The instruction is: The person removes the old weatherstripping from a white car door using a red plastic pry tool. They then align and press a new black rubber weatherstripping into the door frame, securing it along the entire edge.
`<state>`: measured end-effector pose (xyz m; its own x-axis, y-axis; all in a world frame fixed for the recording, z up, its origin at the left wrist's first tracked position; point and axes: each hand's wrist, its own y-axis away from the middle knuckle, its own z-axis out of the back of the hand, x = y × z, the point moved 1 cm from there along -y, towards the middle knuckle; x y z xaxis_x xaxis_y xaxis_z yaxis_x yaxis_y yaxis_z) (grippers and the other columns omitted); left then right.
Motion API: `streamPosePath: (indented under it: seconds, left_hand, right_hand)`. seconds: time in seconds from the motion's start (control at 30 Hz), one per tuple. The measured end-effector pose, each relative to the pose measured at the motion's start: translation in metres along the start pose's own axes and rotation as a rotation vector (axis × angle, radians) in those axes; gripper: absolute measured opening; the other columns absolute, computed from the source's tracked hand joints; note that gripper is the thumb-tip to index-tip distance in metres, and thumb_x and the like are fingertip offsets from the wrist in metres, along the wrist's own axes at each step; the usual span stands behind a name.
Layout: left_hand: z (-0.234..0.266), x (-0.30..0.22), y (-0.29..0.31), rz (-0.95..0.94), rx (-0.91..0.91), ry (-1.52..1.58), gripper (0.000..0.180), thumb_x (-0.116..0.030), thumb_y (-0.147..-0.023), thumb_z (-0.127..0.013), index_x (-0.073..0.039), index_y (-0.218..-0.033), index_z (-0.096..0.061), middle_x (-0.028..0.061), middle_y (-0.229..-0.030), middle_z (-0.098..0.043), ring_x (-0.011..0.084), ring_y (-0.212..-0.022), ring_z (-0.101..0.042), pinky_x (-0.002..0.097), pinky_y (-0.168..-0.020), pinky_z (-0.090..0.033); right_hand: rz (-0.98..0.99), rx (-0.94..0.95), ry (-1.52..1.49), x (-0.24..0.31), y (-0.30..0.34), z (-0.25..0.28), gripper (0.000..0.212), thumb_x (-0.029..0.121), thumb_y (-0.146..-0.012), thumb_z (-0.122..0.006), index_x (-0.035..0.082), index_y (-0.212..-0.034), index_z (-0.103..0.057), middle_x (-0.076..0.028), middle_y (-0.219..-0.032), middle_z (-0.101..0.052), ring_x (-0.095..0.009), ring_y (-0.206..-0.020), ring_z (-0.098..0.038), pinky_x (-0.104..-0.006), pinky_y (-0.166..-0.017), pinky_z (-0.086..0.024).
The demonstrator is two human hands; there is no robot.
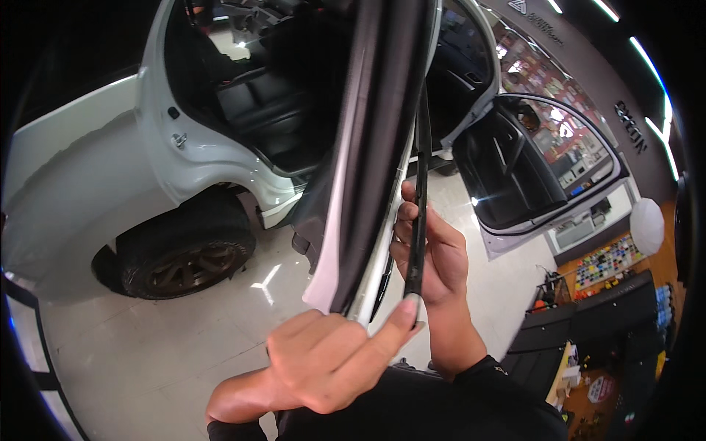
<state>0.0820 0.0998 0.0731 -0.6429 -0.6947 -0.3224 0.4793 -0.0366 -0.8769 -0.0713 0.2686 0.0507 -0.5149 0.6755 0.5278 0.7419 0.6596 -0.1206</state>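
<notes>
A long, narrow black trim strip [417, 253] runs nearly upright in front of me, beside the edge of an open white car door [323, 283] seen almost edge-on. My right hand [441, 257] has its fingers curled around the strip's middle, palm toward me. Lower down, my left hand [323, 360] is closed at the door's corner, one digit reaching across to press the strip's lower end. Part of its grip is hidden behind the hand. Between strip and door a thin gap shows.
To the left stand the white car body [81, 169], a rear wheel [187, 253] and a dark seat [265, 103] inside the doorway. Another open door [515, 162] juts out at right. Beyond it are a dark workbench [588, 323] and a white round object [647, 226].
</notes>
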Motion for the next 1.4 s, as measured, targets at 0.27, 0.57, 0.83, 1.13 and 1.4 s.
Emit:
streamPosePath:
  seconds: [0.27,0.57,0.83,1.13,1.4]
  left_hand:
    - [-0.007,0.019,0.008,-0.118,-0.101,0.127,0.044,-0.015,-0.068,-0.081,-0.006,-0.111,-0.078,-0.0054,-0.06,-0.028,0.0058,-0.044,-0.03,0.0242,-0.041,-0.021]
    - [-0.004,0.023,0.004,-0.162,-0.05,0.131,0.041,-0.017,-0.07,-0.08,-0.007,-0.11,-0.079,-0.0052,-0.059,-0.024,0.0048,-0.045,-0.027,0.0242,-0.042,-0.018]
    - [-0.005,0.023,0.002,-0.139,-0.093,0.148,0.044,-0.017,-0.07,-0.089,-0.005,-0.11,-0.077,-0.0063,-0.056,-0.03,0.0057,-0.041,-0.029,0.0243,-0.039,-0.021]
    - [0.0,0.013,-0.004,0.057,-0.092,0.147,0.036,-0.009,-0.069,-0.088,-0.002,-0.101,-0.075,-0.0037,-0.053,-0.037,0.009,-0.039,-0.035,0.0258,-0.039,-0.027]
    - [0.007,-0.018,-0.013,0.297,-0.037,-0.044,0.035,-0.006,-0.073,-0.082,0.0,-0.104,-0.068,0.0004,-0.059,-0.049,0.0116,-0.041,-0.039,0.0274,-0.04,-0.032]
  right_hand:
    - [0.181,-0.335,0.159,-0.025,0.002,-0.024,0.028,0.017,-0.107,-0.046,0.008,-0.132,-0.055,-0.004,-0.098,-0.068,-0.008,-0.072,-0.062,-0.0236,-0.055,-0.045]
    - [0.258,-0.211,0.164,-0.037,0.0,-0.033,0.031,0.023,-0.109,-0.041,0.007,-0.132,-0.054,-0.004,-0.087,-0.067,-0.009,-0.059,-0.058,-0.0229,-0.057,-0.049]
    - [0.197,-0.287,0.167,-0.026,0.004,-0.022,0.031,0.033,-0.111,-0.038,0.007,-0.118,-0.054,-0.004,-0.083,-0.061,-0.011,-0.061,-0.057,-0.0247,-0.053,-0.049]
    - [-0.048,-0.038,-0.191,-0.009,-0.01,-0.015,0.05,0.04,-0.11,-0.033,-0.003,-0.116,-0.058,-0.015,-0.104,-0.065,-0.008,-0.048,-0.045,-0.0229,-0.041,-0.036]
    - [-0.163,-0.091,-0.164,0.009,-0.026,-0.014,0.047,0.043,-0.108,-0.043,0.004,-0.099,-0.066,-0.016,-0.096,-0.072,-0.008,-0.053,-0.048,-0.0201,-0.044,-0.036]
